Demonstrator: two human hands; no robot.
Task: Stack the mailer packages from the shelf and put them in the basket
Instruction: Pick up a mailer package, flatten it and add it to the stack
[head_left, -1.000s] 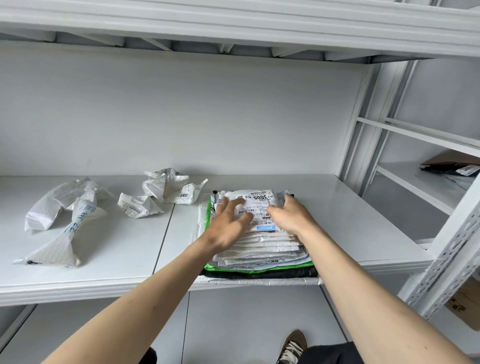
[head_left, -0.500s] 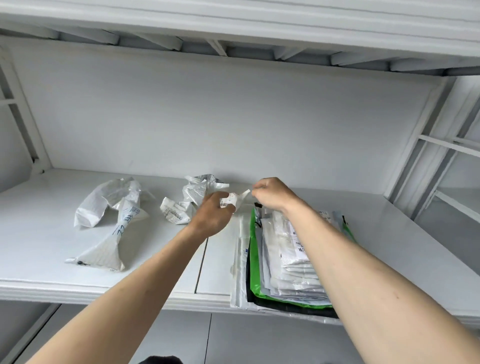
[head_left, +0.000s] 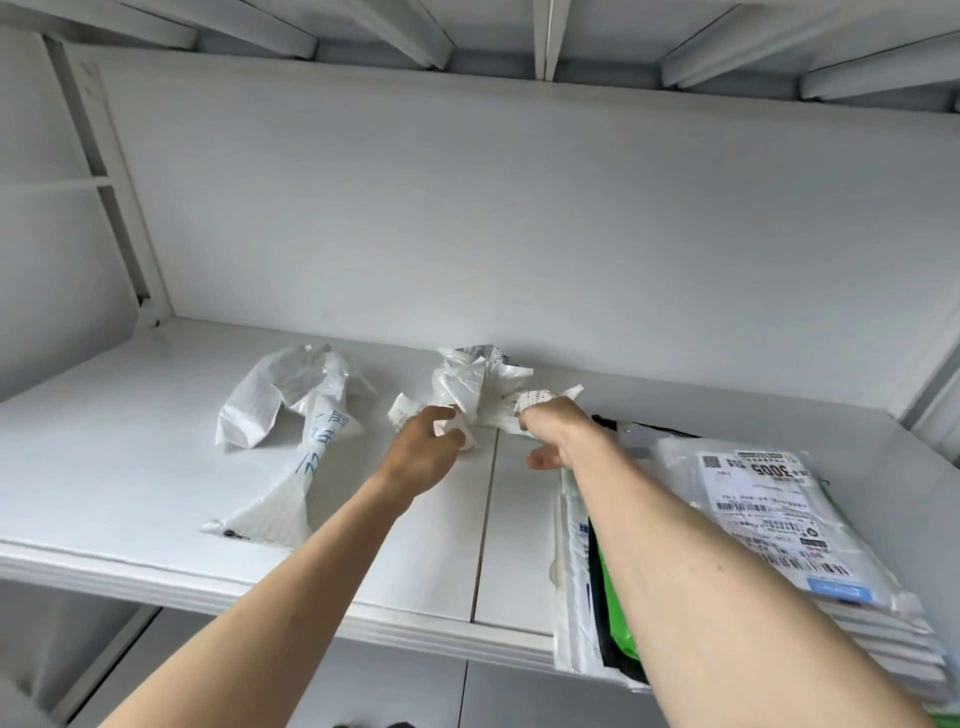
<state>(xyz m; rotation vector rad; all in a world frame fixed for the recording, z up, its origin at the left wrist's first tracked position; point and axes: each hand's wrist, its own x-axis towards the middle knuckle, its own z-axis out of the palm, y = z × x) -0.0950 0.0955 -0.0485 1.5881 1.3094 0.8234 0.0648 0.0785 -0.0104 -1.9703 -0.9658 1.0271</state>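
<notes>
Both hands grip the crumpled white plastic mailer with a printed label (head_left: 475, 387), which lies at the middle of the white metal shelf (head_left: 130, 457), close to the back wall. The left hand (head_left: 423, 452) closes its fingers on the near-left portion of the crumple. The right hand (head_left: 558, 428) pinches the labelled right-hand flap, with its thumb hanging free below.

The mailer lies directly ahead of both grips. Its long axis runs roughly left to right, parallel to the shelf's front edge. The two hands stand at its opposite ends and are about equally near.

The flat stack of white, green and black mailer packages (head_left: 769, 525) lies to the right, partly under the right forearm, and overhangs the shelf's front edge. Transfer therefore calls for a rightward and nearward carry, probably after flattening. A second crumpled white mailer with blue lettering (head_left: 293, 431) lies apart to the left, ungripped. The basket is not in view.
</notes>
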